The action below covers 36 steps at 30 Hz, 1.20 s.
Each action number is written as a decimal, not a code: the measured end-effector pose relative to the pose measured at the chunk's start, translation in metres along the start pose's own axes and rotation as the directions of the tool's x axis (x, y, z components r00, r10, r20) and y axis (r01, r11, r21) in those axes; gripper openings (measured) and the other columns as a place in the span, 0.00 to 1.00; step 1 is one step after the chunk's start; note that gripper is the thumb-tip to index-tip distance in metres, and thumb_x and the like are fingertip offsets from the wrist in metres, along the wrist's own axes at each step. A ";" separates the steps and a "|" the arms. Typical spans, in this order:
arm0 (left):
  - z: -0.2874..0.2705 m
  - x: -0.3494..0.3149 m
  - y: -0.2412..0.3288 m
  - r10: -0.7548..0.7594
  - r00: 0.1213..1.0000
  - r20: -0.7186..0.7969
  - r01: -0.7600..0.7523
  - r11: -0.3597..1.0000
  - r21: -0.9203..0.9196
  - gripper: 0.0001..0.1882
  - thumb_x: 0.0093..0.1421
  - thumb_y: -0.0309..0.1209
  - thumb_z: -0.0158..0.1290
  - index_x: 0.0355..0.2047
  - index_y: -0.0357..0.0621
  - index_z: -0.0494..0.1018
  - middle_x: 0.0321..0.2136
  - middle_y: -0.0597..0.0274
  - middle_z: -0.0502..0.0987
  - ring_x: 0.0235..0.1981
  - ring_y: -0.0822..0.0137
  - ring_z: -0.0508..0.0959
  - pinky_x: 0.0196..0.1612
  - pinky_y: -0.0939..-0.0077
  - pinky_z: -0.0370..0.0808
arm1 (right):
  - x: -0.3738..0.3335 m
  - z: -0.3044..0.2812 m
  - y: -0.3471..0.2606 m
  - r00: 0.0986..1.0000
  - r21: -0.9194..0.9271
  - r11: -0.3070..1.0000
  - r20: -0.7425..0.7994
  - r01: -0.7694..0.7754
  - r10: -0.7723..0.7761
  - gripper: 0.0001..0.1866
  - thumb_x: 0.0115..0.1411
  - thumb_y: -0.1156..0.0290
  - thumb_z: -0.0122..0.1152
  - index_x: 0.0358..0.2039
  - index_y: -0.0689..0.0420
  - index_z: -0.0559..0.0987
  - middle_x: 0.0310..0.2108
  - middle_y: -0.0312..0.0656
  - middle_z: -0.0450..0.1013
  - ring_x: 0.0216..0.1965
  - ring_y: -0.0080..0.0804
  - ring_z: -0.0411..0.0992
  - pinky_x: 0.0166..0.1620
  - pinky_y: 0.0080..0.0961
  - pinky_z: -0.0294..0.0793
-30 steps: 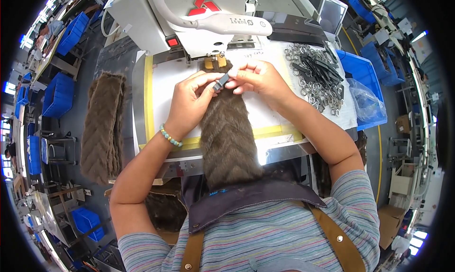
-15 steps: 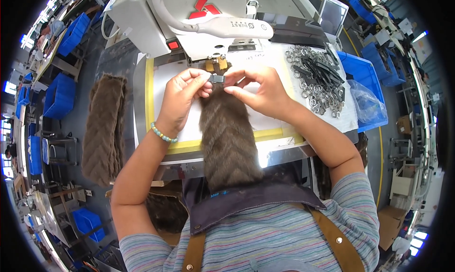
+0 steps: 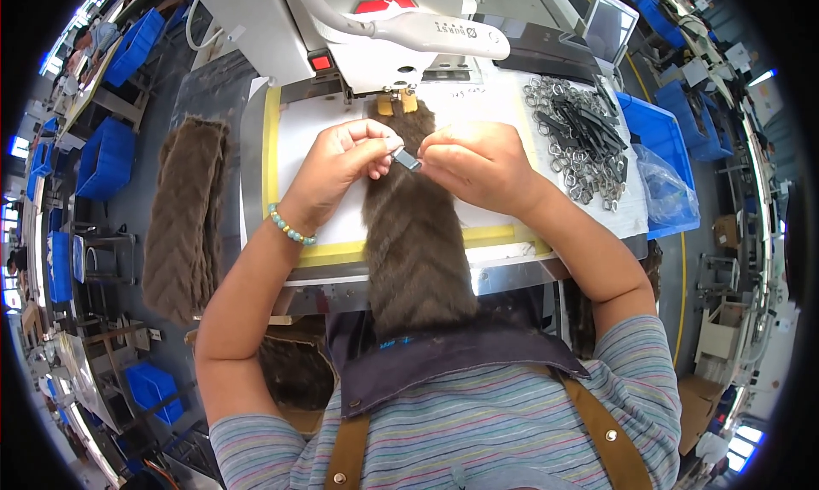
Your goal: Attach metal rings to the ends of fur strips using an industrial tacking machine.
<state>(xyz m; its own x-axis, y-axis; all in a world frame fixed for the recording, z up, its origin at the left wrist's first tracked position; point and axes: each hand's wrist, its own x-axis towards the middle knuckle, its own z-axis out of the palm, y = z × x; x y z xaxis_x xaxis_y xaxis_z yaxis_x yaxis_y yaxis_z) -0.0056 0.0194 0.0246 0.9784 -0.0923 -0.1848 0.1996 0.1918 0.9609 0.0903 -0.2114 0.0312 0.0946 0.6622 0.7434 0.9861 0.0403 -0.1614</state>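
Observation:
Between my two hands is a small dark strap tab (image 3: 405, 158), tilted down to the right above a strip of brown fur (image 3: 418, 260). My left hand (image 3: 345, 162) pinches the tab's upper left end between thumb and fingertips. At the other end, my right hand (image 3: 486, 166) is closed, thumb against curled fingers; its fingertips partly hide what they grip. The fur strip runs from my apron up over the table edge, its far end beneath the yellow clamp (image 3: 409, 103) of a white sewing machine (image 3: 358, 59).
A heap of black straps with metal rings (image 3: 580, 132) lies at the right of the table. Beyond it stands a blue bin (image 3: 653, 136) with clear plastic in it. Folded brown fur (image 3: 183, 221) lies at left. A pale lamp arm (image 3: 439, 34) reaches over the work.
The tab has turned from level to slanting and come slightly nearer. My right hand's fingers, spread before, have closed at its right end. The view has shifted a little.

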 end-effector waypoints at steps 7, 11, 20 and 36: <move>-0.005 0.002 -0.006 0.008 1.000 -0.008 -0.009 0.998 -0.062 0.09 0.73 0.32 0.58 0.45 0.39 0.81 0.32 0.71 0.80 0.33 0.80 0.77 0.41 0.85 0.75 | 0.002 0.005 0.002 0.984 -0.138 0.976 -0.033 0.168 -0.174 0.07 0.54 0.72 0.71 0.34 0.53 0.84 0.42 0.36 0.83 0.41 0.30 0.84 0.35 0.25 0.84; -0.006 0.004 -0.011 0.011 0.999 0.052 -0.003 0.989 -0.146 0.09 0.75 0.31 0.56 0.47 0.38 0.80 0.35 0.68 0.81 0.35 0.78 0.79 0.42 0.83 0.77 | 0.001 0.003 0.000 0.982 -0.194 0.963 0.053 0.186 -0.179 0.06 0.56 0.71 0.69 0.35 0.54 0.84 0.47 0.38 0.84 0.44 0.30 0.85 0.36 0.24 0.85; 0.007 0.010 -0.015 0.608 0.729 0.314 -0.434 0.057 0.899 0.20 0.64 0.25 0.60 0.55 0.31 0.79 0.58 0.49 0.80 0.63 0.45 0.73 0.67 0.53 0.72 | -0.005 0.010 0.019 0.999 -0.182 0.983 0.028 0.025 -0.020 0.05 0.58 0.79 0.72 0.34 0.61 0.84 0.42 0.44 0.85 0.36 0.38 0.85 0.38 0.29 0.87; 0.000 0.001 -0.010 0.548 0.775 0.315 -0.433 0.097 0.896 0.15 0.62 0.25 0.63 0.48 0.32 0.80 0.48 0.50 0.81 0.51 0.49 0.79 0.58 0.59 0.78 | 0.005 0.034 0.036 0.976 -0.267 0.962 0.183 -0.063 0.115 0.07 0.54 0.77 0.72 0.34 0.58 0.82 0.36 0.40 0.83 0.36 0.37 0.84 0.38 0.30 0.85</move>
<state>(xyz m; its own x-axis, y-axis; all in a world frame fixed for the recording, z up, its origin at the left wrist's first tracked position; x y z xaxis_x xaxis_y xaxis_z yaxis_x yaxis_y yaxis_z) -0.0063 0.0175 0.0149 0.8509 -0.2742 0.4481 -0.4517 -0.8174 0.3575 0.1220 -0.1807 0.0072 0.1806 0.7879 0.5887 0.9788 -0.2030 -0.0285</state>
